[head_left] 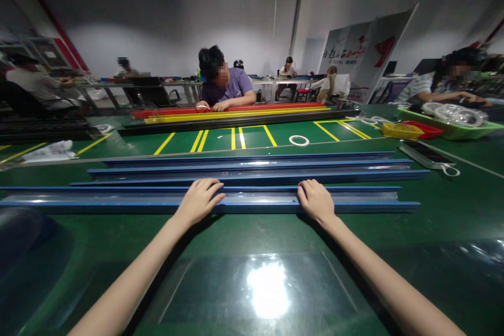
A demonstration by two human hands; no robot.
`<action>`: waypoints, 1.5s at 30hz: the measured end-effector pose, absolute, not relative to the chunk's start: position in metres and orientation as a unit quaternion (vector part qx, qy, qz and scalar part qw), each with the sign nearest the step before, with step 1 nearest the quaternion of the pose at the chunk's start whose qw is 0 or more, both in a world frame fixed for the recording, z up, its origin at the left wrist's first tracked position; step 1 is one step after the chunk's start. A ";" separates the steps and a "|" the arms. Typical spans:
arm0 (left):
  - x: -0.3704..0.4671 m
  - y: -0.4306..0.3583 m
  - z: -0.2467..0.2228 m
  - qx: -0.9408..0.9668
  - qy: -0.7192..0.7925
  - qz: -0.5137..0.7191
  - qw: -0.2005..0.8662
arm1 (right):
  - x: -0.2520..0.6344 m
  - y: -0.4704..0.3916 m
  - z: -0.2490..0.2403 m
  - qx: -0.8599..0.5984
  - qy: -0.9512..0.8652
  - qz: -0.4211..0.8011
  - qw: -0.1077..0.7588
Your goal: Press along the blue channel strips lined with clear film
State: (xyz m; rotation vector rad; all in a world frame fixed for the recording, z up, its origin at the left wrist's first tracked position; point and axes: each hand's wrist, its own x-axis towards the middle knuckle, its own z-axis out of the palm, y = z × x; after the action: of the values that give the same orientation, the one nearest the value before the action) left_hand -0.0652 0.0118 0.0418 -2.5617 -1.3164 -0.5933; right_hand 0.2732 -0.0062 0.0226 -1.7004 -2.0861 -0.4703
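Observation:
A long blue channel strip (255, 198) lies across the green table (220, 236) nearest to me. My left hand (200, 199) rests over it left of the middle, fingers wrapped over its far edge and thumb on the near side. Right of the middle, my right hand (316, 199) grips the same strip with its fingers curled over the top. Just beyond lie more blue strips (255, 172), parallel to the held one. Neither hand touches them visibly, apart from my left fingertips, which come close to their near edge.
Across the table, red and yellow strips (236, 114) lie before a person in purple. A white ring (298, 140) sits on the marked green surface. To the right are a phone (427, 152), a yellow tray (401, 131) and a green basket (449, 130) of clear rolls.

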 end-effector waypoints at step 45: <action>-0.064 0.027 0.023 -0.818 -0.541 -0.135 0.144 | 0.317 -0.021 0.036 -0.600 -0.749 -0.024 0.279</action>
State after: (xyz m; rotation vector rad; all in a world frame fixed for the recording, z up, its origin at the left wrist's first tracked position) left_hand -0.0635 0.0270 0.0229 -2.3559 -1.5585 -0.3903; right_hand 0.3165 -0.0208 0.0359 -1.6090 -2.0105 -0.0636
